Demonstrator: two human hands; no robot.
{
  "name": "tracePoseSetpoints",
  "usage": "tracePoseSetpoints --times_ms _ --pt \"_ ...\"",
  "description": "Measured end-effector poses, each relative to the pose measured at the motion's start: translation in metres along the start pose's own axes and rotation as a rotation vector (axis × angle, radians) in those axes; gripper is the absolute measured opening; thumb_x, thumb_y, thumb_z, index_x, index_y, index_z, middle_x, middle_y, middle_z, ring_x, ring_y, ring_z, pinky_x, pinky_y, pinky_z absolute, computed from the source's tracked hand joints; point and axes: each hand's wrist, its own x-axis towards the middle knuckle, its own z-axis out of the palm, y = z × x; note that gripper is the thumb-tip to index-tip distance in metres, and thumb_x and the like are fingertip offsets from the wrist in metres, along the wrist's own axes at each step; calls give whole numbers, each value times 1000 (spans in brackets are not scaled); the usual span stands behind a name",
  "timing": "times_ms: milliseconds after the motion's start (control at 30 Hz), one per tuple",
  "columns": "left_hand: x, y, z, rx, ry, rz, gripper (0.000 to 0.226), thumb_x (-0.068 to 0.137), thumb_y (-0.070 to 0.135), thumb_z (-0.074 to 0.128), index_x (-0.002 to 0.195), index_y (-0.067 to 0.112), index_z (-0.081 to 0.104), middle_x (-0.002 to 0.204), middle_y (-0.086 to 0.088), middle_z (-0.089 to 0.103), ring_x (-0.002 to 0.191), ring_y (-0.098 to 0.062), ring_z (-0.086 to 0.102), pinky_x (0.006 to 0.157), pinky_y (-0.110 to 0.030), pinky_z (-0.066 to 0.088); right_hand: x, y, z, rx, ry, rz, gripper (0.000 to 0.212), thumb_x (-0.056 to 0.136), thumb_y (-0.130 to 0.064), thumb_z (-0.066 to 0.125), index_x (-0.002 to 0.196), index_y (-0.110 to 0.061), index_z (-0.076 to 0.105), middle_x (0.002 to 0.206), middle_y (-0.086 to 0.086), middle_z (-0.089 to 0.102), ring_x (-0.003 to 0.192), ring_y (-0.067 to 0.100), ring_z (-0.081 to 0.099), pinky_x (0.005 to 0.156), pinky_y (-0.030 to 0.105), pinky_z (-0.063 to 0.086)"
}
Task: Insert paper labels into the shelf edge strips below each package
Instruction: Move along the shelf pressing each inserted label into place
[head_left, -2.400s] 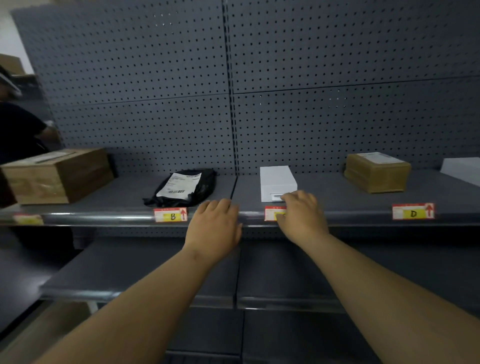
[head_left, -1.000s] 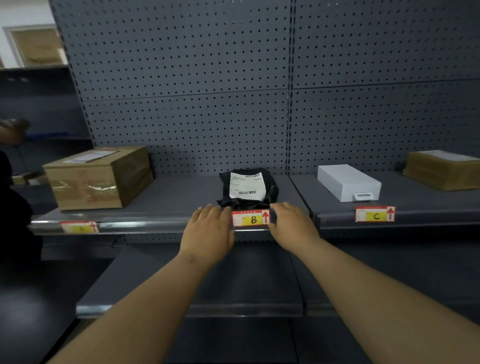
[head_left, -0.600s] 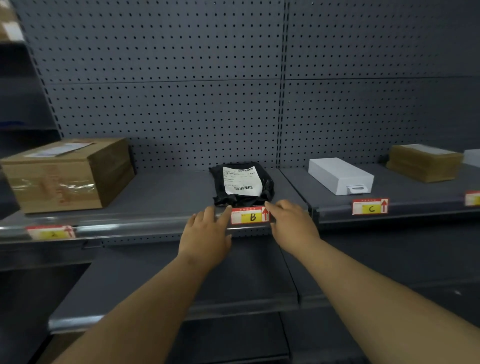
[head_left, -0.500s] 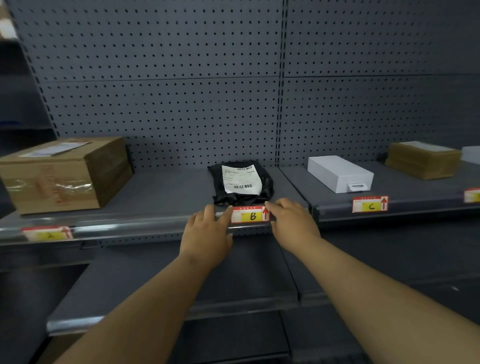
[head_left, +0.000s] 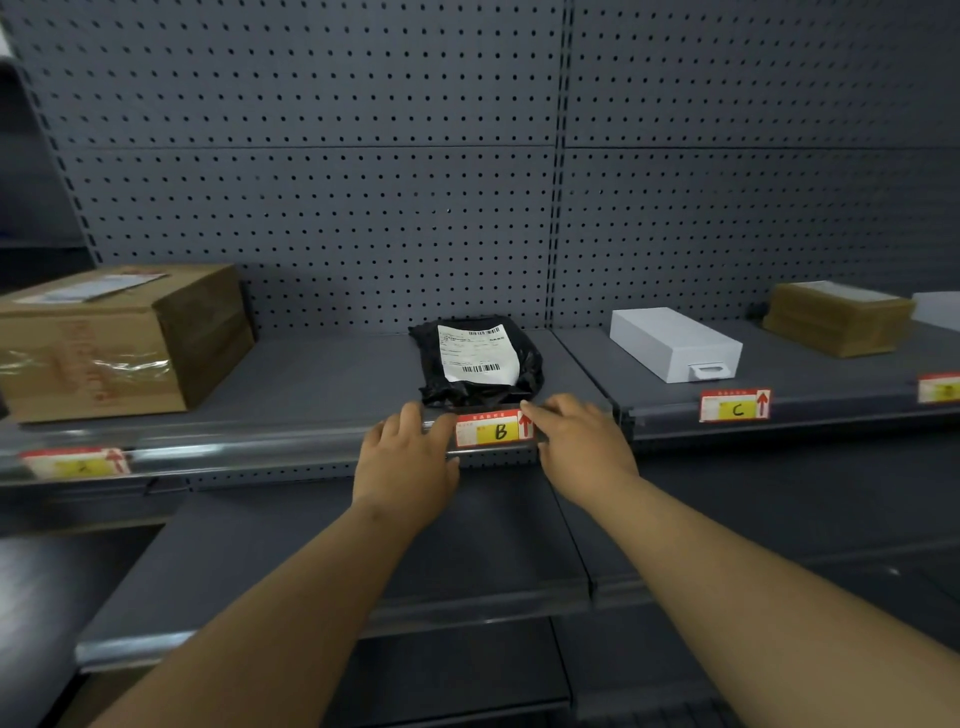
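A red and yellow paper label marked B (head_left: 493, 430) sits in the clear shelf edge strip (head_left: 260, 442), just below a black mailer bag (head_left: 478, 358) with a white shipping slip. My left hand (head_left: 405, 460) touches the label's left end with thumb and fingertips. At the label's right end my right hand (head_left: 576, 441) has its forefinger on the top corner. Label C (head_left: 735, 405) is in the strip under a white box (head_left: 675, 343). Label A (head_left: 78, 462) is in the strip under a taped cardboard box (head_left: 104, 343).
Farther right lie a flat brown package (head_left: 836, 317) and a pale package (head_left: 937, 309) cut by the frame edge, with another label (head_left: 940, 387) below. A grey pegboard wall (head_left: 363, 208) backs the shelf. A lower shelf (head_left: 311, 545) juts out under my forearms.
My hands left label C and moved left to label B. In the last half second they stay at its two ends, with only a slight shift of view.
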Motion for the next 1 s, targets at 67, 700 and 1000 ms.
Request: tracePoseSetpoints --times_ms 67,700,1000 --pt "0 0 1 9 1 1 46 89 40 47 131 24 34 130 -10 40 123 -27 41 105 -42 32 -1 1 1 -20 -8 1 58 88 -16 51 141 -30 33 135 0 44 115 27 44 98 37 38" --pt "3 0 0 19 0 -7 46 89 40 47 133 29 36 130 -10 42 119 -28 45 103 -42 33 -2 -2 3 -7 -30 52 57 88 -16 50 138 -40 35 143 -3 37 125 26 37 106 39 28" --pt "3 2 -1 19 11 -13 45 89 40 47 132 28 37 128 -10 44 118 -27 46 102 -42 35 -1 1 1 18 -36 46 57 88 -17 51 138 -39 35 141 -4 38 123 25 37 105 38 30"
